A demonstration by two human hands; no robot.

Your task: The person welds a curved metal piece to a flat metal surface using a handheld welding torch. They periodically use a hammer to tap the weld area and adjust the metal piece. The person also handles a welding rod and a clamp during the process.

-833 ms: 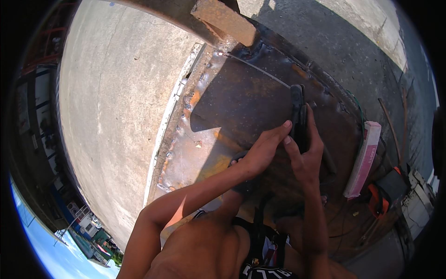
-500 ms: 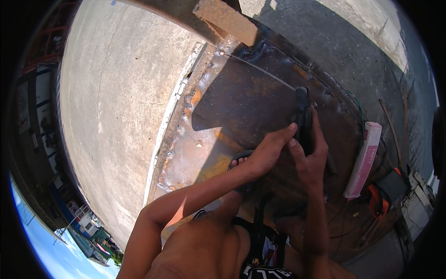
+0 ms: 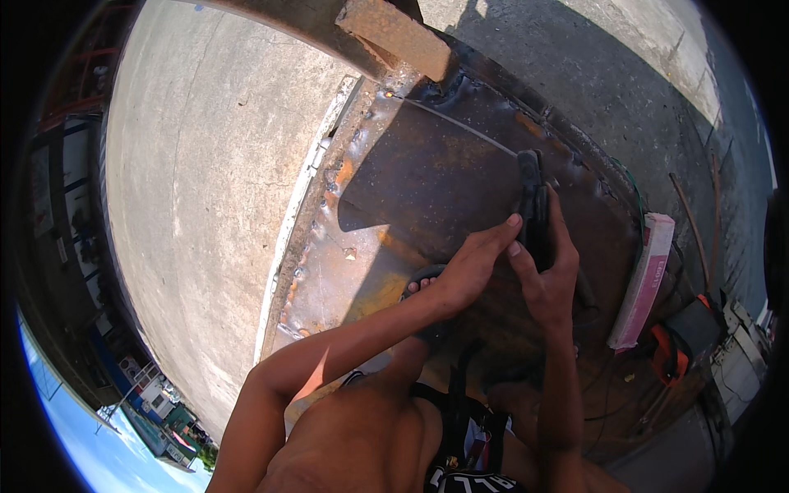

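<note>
A black welding electrode holder [image 3: 534, 205] is gripped in my right hand [image 3: 555, 275], the fingers wrapped along its far side. My left hand [image 3: 472, 267] meets it from the left, a fingertip against the handle; its other fingers are mostly hidden. From the holder's jaws a thin grey welding rod [image 3: 460, 125] runs up and left. Its tip glows small and orange at the corner of a rusty steel plate [image 3: 436, 177], beside a weld-marked edge.
A rusty steel block [image 3: 399, 39] stands beyond the plate's far corner. Along the left edge lies a white-painted strip [image 3: 306, 181]. To the right are a pink-and-white rod box [image 3: 641, 283], an orange-and-black object [image 3: 678, 349] and thin rusty bars [image 3: 694, 222]. My bare toes [image 3: 421, 285] rest on the plate.
The glow at the rod's tip has shrunk from bright white to small orange. The holder and rod have shifted very slightly left; both hands keep their places on the holder.
</note>
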